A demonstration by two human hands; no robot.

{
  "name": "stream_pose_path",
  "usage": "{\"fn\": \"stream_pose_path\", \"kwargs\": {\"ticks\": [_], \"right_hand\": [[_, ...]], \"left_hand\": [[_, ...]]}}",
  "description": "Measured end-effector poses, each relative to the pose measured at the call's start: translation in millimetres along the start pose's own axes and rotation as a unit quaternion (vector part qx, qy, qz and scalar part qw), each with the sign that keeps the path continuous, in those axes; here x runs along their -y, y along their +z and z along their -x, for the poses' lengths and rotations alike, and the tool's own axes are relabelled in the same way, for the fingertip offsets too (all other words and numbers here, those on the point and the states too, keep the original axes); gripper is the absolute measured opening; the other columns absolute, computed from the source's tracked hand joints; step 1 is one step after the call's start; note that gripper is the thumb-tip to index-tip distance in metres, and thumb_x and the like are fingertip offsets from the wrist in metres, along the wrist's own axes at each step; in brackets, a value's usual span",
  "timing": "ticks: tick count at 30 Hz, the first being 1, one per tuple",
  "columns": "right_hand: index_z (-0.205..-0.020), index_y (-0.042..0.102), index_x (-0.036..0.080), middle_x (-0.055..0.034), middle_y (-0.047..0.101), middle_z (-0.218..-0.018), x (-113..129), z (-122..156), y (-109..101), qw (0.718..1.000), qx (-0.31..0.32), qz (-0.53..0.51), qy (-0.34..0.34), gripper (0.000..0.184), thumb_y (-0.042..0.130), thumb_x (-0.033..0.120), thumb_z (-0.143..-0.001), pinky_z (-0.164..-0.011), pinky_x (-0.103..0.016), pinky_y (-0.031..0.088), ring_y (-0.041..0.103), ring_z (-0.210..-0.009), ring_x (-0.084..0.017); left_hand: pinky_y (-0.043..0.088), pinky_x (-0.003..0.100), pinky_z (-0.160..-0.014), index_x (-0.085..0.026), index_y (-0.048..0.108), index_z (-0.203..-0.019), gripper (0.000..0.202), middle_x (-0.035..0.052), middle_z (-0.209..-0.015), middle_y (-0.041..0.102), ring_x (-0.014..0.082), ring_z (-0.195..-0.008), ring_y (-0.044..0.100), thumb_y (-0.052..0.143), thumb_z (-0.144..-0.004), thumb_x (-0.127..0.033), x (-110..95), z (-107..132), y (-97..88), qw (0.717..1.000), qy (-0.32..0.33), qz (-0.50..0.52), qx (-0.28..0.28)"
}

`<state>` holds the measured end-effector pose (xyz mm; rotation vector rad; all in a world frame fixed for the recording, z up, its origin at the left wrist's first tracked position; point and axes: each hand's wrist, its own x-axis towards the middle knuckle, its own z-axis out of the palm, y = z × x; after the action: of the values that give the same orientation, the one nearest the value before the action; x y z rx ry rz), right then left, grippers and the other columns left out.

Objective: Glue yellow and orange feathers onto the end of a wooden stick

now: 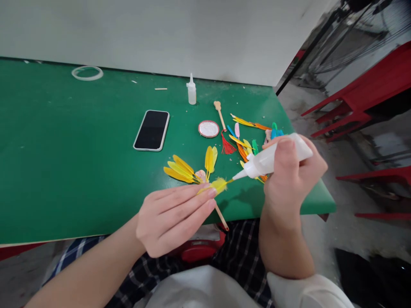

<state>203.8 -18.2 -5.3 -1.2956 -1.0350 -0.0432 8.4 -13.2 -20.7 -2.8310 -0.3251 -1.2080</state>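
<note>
Between the fingertips of my left hand (175, 216) is a yellow feather (220, 185), its quill end pointing right. My right hand (289, 179) grips a white glue bottle (266, 161), tilted so that its nozzle is at the feather's quill. Beneath the left fingers lies a wooden stick (221, 217); several yellow feathers (183, 169) fan out around a pinkish piece (201, 174) at its upper end. My fingers partly hide where these meet. Loose coloured feathers (245, 147) lie behind the glue bottle, some covered by it.
On the green table (80, 171) are a phone (152, 130), a small upright bottle (192, 92), a round white disc (208, 128), a wooden stick (220, 114) with a red tassel (227, 145), and a clear ring (87, 73). Red chairs (369, 94) stand at right. A grey wall backs the table.
</note>
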Motion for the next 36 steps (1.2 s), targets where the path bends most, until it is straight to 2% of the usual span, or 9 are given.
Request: {"fn": "stream_pose_path", "kwargs": {"ticks": [4, 7, 13, 20, 25, 30, 34, 36], "right_hand": [[-0.061, 0.059, 0.018, 0.0039, 0.047, -0.051, -8, -6, -3, 1.000, 0.002, 0.006, 0.012, 0.033, 0.057, 0.048, -0.074, -0.049, -0.026, 0.040, 0.048, -0.049, -0.011], [-0.063, 0.059, 0.018, 0.0034, 0.047, -0.052, -12, -10, -9, 1.000, 0.008, 0.001, 0.013, 0.033, 0.054, 0.047, -0.076, -0.048, -0.025, 0.037, 0.047, -0.050, -0.010], [-0.066, 0.059, 0.018, 0.0011, 0.052, -0.057, -2, -6, -15, 0.998, 0.024, -0.030, 0.047, 0.033, 0.049, 0.047, -0.080, -0.045, -0.025, 0.036, 0.049, -0.050, -0.011], [-0.065, 0.060, 0.017, 0.0022, 0.053, -0.056, 7, -5, -14, 0.998, 0.041, -0.043, 0.022, 0.029, 0.056, 0.044, -0.076, -0.045, -0.026, 0.038, 0.049, -0.049, -0.010], [-0.065, 0.061, 0.018, 0.0005, 0.053, -0.057, 7, -7, -21, 1.000, 0.011, -0.012, 0.009, 0.032, 0.051, 0.046, -0.079, -0.052, -0.031, 0.043, 0.052, -0.054, -0.014], [-0.066, 0.061, 0.019, 0.0007, 0.056, -0.061, 14, -3, -21, 0.999, 0.045, -0.007, 0.004, 0.025, 0.057, 0.042, -0.075, -0.047, -0.028, 0.040, 0.052, -0.053, -0.013], [-0.064, 0.059, 0.019, 0.0011, 0.054, -0.059, 12, -4, -20, 1.000, 0.007, 0.001, -0.007, 0.029, 0.055, 0.044, -0.077, -0.055, -0.031, 0.044, 0.052, -0.055, -0.013], [-0.066, 0.061, 0.018, 0.0002, 0.055, -0.060, 11, -4, -21, 1.000, 0.007, -0.004, -0.002, 0.030, 0.053, 0.044, -0.078, -0.055, -0.030, 0.044, 0.053, -0.057, -0.013]], "left_hand": [[0.056, 0.027, -0.082, -0.014, 0.063, -0.088, 0.014, 0.0043, -0.093, 0.070, 0.0172, -0.098, 0.061, 0.052, -0.081, -0.007, 1, 1, -2.0, 1.000, 0.000, 0.002, 0.001], [0.055, 0.027, -0.084, -0.012, 0.063, -0.086, 0.013, 0.0064, -0.092, 0.070, 0.0176, -0.096, 0.062, 0.052, -0.081, -0.006, 0, 0, -3.6, 1.000, 0.002, 0.003, 0.000], [0.056, 0.026, -0.082, -0.012, 0.063, -0.084, 0.012, 0.0061, -0.090, 0.070, 0.0174, -0.094, 0.063, 0.053, -0.080, -0.005, -1, -3, -5.2, 1.000, 0.004, -0.001, -0.002], [0.056, 0.027, -0.082, -0.014, 0.062, -0.086, 0.012, 0.0035, -0.090, 0.070, 0.0165, -0.093, 0.063, 0.055, -0.079, -0.006, -4, -1, -6.6, 1.000, -0.014, -0.005, -0.005], [0.055, 0.027, -0.084, -0.015, 0.062, -0.091, 0.017, 0.0028, -0.093, 0.070, 0.0171, -0.095, 0.063, 0.054, -0.080, -0.006, -3, 1, -7.1, 1.000, -0.020, 0.009, 0.013], [0.056, 0.027, -0.082, -0.015, 0.062, -0.090, 0.015, 0.0028, -0.092, 0.070, 0.0174, -0.094, 0.063, 0.053, -0.081, -0.007, -2, 0, -7.0, 1.000, -0.014, 0.008, 0.008], [0.055, 0.026, -0.084, -0.015, 0.062, -0.090, 0.016, 0.0025, -0.093, 0.070, 0.0164, -0.094, 0.063, 0.052, -0.080, -0.006, -2, 0, -7.9, 1.000, -0.016, 0.007, 0.010], [0.055, 0.026, -0.085, -0.013, 0.062, -0.090, 0.015, 0.0041, -0.093, 0.070, 0.0169, -0.096, 0.063, 0.054, -0.079, -0.006, -3, 0, -7.9, 1.000, -0.013, 0.005, 0.008]]}}
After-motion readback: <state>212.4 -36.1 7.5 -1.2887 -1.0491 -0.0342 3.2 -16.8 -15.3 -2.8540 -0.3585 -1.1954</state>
